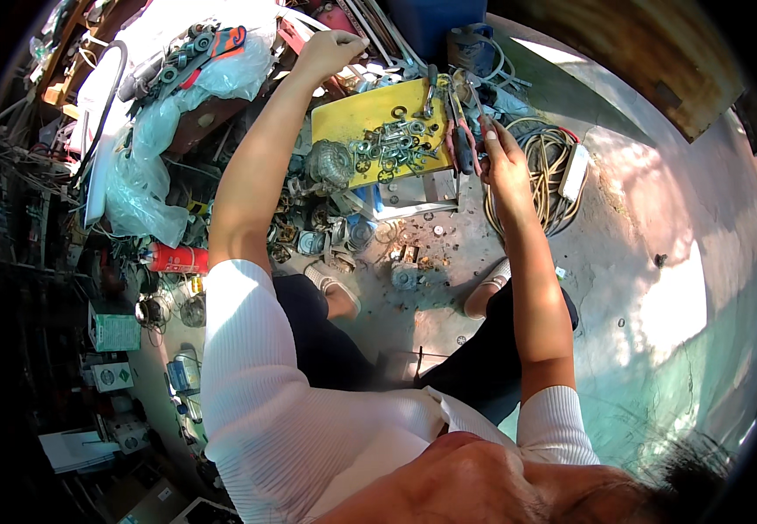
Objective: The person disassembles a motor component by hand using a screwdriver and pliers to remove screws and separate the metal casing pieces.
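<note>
My left hand (331,54) reaches out at the far left of the yellow board (333,118), its fingers curled together. What they hold, if anything, is hidden. On the board lies a heap of loose metal nuts, bolts and washers (396,144). Beside the board's right edge, my right hand (506,166) is closed round a slim tool with a metal shaft (478,103), which points away from me. Just left of that hand are pliers with reddish handles (451,135) and a dark-handled tool (464,155). A ratchet-like tool (431,87) lies at the board's far right corner.
Coiled cable (540,175) with a white power strip (575,170) lies on the floor at right. Metal parts (326,240) and a red cylinder (177,258) crowd the left. Plastic sheeting (147,175) drapes there. A wooden panel (632,52) stands far right.
</note>
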{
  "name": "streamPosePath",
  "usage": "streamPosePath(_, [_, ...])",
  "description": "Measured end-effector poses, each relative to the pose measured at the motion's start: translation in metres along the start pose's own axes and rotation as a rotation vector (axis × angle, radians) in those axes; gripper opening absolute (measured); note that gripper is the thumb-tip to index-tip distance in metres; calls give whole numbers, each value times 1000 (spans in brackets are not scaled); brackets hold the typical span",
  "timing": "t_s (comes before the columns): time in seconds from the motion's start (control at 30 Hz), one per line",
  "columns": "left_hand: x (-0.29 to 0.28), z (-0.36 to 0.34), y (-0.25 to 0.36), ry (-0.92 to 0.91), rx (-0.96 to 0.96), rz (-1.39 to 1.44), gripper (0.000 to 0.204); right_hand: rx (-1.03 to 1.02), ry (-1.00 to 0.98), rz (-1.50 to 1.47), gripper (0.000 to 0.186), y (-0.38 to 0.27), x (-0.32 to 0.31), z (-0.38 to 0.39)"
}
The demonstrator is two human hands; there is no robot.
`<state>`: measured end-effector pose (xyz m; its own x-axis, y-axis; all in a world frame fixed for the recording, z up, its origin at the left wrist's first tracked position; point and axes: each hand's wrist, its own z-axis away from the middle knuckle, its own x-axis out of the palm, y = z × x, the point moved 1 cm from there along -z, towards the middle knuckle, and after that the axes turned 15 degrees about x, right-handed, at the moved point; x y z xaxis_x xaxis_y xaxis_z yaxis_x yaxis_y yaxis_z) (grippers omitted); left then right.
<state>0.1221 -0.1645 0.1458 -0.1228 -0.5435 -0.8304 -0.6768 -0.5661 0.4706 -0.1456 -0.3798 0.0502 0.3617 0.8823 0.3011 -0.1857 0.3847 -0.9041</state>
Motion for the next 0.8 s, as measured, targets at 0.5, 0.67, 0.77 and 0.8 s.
streamPosePath(0.5, [-9,237,-81,444,-577,835,49,-523,256,941,31,45,38,-41])
streamPosePath(0.67, [28,260,-96,506,-655,1041,45,-676,344,1173,29,56,56,-69])
streamPosePath(0.77, [16,258,-82,435,-591,994,45,-642,440,1315,30,66,64,-74])
streamPosePath(0.8, [12,258,-82,410,-567,962,45,-619,475,1360,30,67,68,-74])
